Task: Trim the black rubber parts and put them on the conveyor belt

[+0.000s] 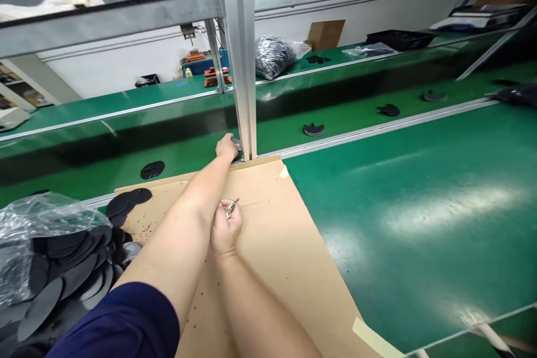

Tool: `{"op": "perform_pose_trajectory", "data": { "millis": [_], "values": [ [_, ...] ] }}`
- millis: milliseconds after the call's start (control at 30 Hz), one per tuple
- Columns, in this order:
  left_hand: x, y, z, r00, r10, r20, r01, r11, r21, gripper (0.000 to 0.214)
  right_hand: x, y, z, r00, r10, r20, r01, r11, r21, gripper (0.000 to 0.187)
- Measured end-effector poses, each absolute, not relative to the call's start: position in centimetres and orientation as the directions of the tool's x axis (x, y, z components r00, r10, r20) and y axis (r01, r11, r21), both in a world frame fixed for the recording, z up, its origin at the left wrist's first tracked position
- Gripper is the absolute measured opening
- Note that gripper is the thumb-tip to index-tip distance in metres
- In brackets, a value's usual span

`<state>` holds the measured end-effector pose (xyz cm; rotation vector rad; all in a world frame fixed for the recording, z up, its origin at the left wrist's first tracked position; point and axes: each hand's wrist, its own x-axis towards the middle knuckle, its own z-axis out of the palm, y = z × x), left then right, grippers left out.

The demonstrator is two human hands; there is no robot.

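My left hand [227, 147] reaches over the cardboard's far edge to the green conveyor belt [188, 151], beside the metal post [241, 67]. Its fingers are closed on a dark grey flat piece [237, 144], mostly hidden by the hand and the post. Closer to me, under my left forearm, my right hand [226, 229] grips a small metal pointed tool [231, 209]; its exact kind is unclear. Beneath both arms lies a cardboard sheet [268, 224]. Black oval discs [75, 257] are heaped at the left, partly in a clear plastic bag [37, 224].
Black disc stacks [152, 169] and fan-shaped black pieces [314, 130] lie along the belt. Small dark scraps [145, 224] dot the cardboard. To the right extends a green tabletop [411, 196]. A filled plastic bag [274, 56] sits on the shelf behind.
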<state>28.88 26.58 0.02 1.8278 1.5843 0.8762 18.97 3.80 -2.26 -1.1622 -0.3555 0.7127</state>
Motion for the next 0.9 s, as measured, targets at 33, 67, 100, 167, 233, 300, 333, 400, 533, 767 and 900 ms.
{"op": "perform_pose_trajectory", "data": {
  "millis": [33,67,100,167,233,300,333,400,533,767,900],
  "values": [
    [28.7,26.4,0.0,0.075,0.987,0.145,0.595,-0.161,0.787,0.049,19.1,3.9,-2.2,0.725,0.68,-0.108,-0.333,0.209,-0.919,0.016],
    [28.3,26.1,0.2,0.053,0.982,0.179,0.572,-0.177,0.801,0.052,19.1,3.9,-2.1,0.717,0.688,-0.114,-0.342,0.205,-0.917,0.016],
    [27.8,25.8,0.5,0.021,0.977,0.211,0.54,-0.188,0.82,0.055,19.1,3.9,-1.9,0.708,0.696,-0.12,-0.352,0.2,-0.914,0.017],
    [26.4,25.0,1.6,-0.047,0.965,0.257,0.471,-0.206,0.858,0.054,19.0,4.0,-1.6,0.696,0.707,-0.128,-0.366,0.196,-0.91,0.019],
    [24.2,23.5,3.2,-0.1,0.963,0.251,0.372,-0.198,0.907,0.039,18.8,3.9,-1.4,0.681,0.725,-0.105,-0.356,0.202,-0.913,0.023],
    [21.0,21.1,4.9,-0.126,0.978,0.168,0.174,-0.145,0.974,0.025,18.6,3.7,-1.3,0.647,0.761,-0.041,-0.311,0.214,-0.926,0.03],
    [19.1,19.5,5.6,-0.113,0.989,0.101,0.04,-0.097,0.995,0.023,18.5,3.7,-1.3,0.625,0.78,-0.003,-0.274,0.216,-0.937,0.034],
    [14.9,15.7,6.4,-0.027,0.999,0.023,-0.185,-0.027,0.982,0.026,18.5,3.5,-1.3,0.59,0.806,0.052,-0.179,0.194,-0.965,0.042],
    [7.2,8.0,5.6,0.09,0.994,-0.057,-0.38,0.087,0.921,0.029,18.6,3.3,-1.2,0.554,0.828,0.09,0.055,0.071,-0.996,0.04],
    [2.4,3.7,1.9,0.068,0.981,-0.179,-0.617,0.182,0.765,0.04,18.0,1.7,-0.9,0.351,0.888,0.297,0.402,0.144,-0.904,0.055],
    [2.1,4.1,1.0,0.011,0.987,-0.162,-0.68,0.126,0.723,0.036,17.8,0.6,-0.8,0.108,0.864,0.492,0.623,0.327,-0.71,0.049]
  ]
}}
